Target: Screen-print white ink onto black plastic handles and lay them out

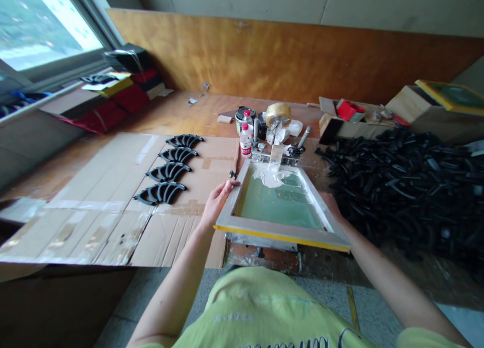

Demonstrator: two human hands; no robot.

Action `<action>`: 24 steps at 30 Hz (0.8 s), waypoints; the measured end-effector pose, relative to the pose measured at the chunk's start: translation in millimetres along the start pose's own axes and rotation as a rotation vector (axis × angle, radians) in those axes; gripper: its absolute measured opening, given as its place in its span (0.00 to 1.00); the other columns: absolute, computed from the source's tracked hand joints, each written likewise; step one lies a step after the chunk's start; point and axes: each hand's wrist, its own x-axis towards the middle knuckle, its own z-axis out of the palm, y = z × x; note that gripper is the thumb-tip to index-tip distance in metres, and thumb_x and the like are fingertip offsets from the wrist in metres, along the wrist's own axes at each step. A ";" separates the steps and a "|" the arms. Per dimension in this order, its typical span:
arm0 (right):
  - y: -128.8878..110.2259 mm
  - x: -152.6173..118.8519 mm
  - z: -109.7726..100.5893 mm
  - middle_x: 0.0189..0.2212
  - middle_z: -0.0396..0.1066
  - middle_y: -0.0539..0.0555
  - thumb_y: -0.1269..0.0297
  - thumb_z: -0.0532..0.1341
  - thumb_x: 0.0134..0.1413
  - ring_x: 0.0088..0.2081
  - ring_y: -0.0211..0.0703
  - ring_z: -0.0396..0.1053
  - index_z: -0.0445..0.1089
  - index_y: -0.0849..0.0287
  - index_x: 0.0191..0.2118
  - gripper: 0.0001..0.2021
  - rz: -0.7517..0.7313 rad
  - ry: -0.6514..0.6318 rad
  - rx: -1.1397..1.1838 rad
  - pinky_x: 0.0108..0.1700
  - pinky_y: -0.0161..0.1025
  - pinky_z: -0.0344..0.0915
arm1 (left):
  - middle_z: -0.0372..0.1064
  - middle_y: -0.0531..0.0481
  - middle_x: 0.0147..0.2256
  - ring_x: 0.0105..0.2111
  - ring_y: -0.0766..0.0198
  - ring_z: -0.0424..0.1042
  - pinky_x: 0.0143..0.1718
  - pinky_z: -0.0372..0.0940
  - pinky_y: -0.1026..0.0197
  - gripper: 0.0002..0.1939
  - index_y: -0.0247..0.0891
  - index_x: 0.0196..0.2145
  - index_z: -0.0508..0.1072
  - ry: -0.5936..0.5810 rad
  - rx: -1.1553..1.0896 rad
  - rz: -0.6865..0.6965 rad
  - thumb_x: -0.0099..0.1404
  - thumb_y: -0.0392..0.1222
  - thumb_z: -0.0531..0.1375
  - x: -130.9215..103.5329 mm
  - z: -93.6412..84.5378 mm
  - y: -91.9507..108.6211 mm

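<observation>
A screen-printing frame (227, 218) with a green mesh is in the middle of the head view, tilted up at its near edge. White ink (270, 177) lies on the far part of its mesh. My left hand (216, 203) is at the frame's left side, its thumb and fingers pinched together. A dark tip shows at those fingertips, but the frame covers the rest of it. A small black piece (232, 174) is just beyond them. My right hand (330, 206) reaches in behind the frame's right side, and its fingers are hidden.
On cardboard (102, 174) at left, several curved black parts (162, 191) sit in a column. At right is a large heap of black parts (401, 186). Behind the frame are a red-capped bottle (245, 143) and a tape roll (278, 114). Boxes (132, 98) line the left wall.
</observation>
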 end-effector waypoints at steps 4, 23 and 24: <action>-27.7 55.9 -8.1 0.50 0.71 0.61 0.68 0.57 0.56 0.43 0.47 0.73 0.69 0.60 0.54 0.19 -0.107 0.179 -0.047 0.51 0.45 0.67 | 0.69 0.54 0.27 0.22 0.69 0.64 0.22 0.56 0.68 0.31 0.37 0.50 0.73 -0.088 0.077 -0.164 0.55 0.61 0.62 -11.3 -12.4 -48.5; -90.7 94.0 64.7 0.39 0.73 0.62 0.70 0.56 0.57 0.42 0.50 0.67 0.69 0.63 0.39 0.06 -0.253 -0.061 -0.516 0.41 0.39 0.58 | 0.70 0.51 0.30 0.27 0.65 0.66 0.28 0.61 0.65 0.32 0.37 0.57 0.68 0.018 0.249 -0.119 0.59 0.55 0.60 -0.6 -19.2 -126.9; -94.4 92.9 68.0 0.39 0.73 0.62 0.72 0.55 0.57 0.43 0.50 0.66 0.69 0.63 0.39 0.07 -0.255 -0.061 -0.519 0.42 0.39 0.58 | 0.70 0.51 0.30 0.27 0.65 0.66 0.28 0.61 0.65 0.32 0.38 0.58 0.67 0.012 0.252 -0.122 0.59 0.56 0.59 -0.3 -19.5 -127.6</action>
